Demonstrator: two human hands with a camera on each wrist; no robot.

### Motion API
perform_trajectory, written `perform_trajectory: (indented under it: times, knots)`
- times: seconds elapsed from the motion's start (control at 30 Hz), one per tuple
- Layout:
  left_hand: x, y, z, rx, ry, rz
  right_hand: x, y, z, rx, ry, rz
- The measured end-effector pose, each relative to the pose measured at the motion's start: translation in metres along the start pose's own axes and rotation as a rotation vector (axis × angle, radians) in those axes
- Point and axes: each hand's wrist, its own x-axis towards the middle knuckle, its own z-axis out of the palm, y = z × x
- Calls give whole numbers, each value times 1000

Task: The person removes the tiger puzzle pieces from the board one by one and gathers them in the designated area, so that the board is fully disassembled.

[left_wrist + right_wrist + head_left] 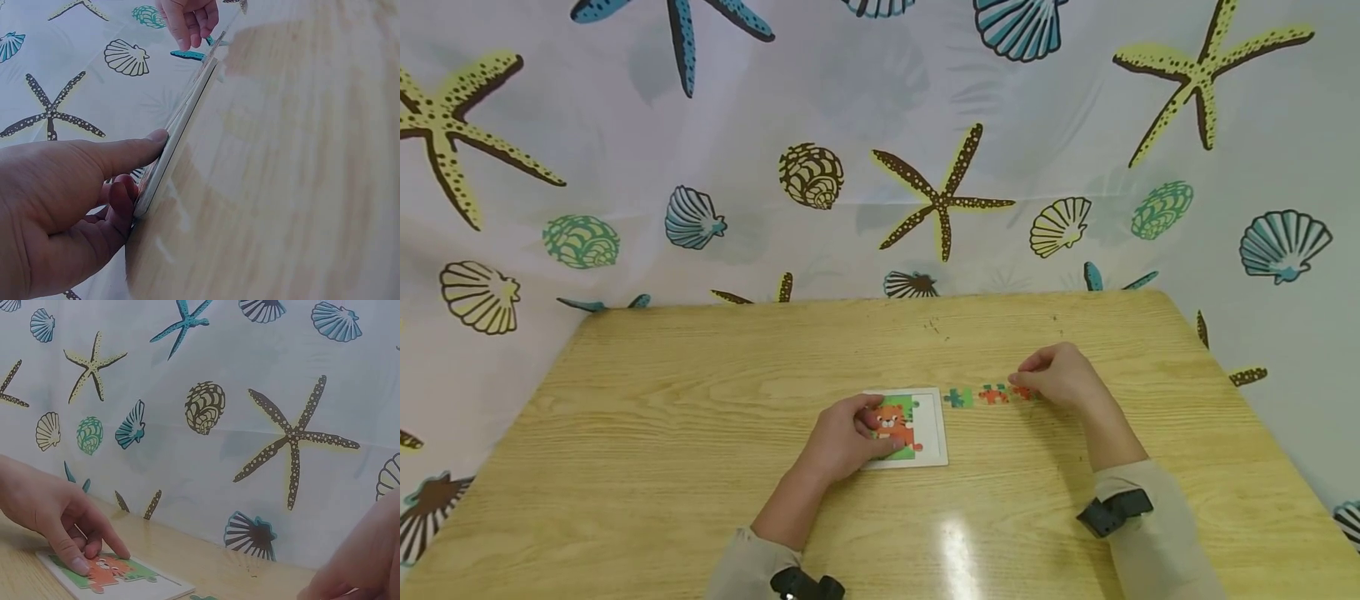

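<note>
A white puzzle tray (931, 429) lies on the table, part-filled with joined pieces that form an orange cartoon animal (891, 421) on green. My left hand (842, 437) rests on the tray's left part, thumb and index finger pressing on the picture, the other fingers bent beneath the palm. Right of the tray, loose puzzle pieces lie in a row: a green one (958, 398), an orange one (993, 394) and another orange one (1022, 392). Over this last piece hovers my right hand (1063, 377), fingertips close to it and partly covering it. Nothing shows between its fingers in the left wrist view.
The wooden table (700, 500) extends around the tray. Behind it hangs a white curtain (737, 150) printed with starfish and shells. Each sleeved wrist wears a black camera (1114, 512).
</note>
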Motion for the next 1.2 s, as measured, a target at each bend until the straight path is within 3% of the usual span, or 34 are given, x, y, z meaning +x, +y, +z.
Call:
perform_trajectory:
  times: [0.37, 1.2]
  knots:
    - [-3, 1, 2, 0, -2, 10, 2, 2, 10, 70, -40, 38]
    - [-1, 1, 3, 27, 16, 4, 10, -1, 22, 182, -144, -38]
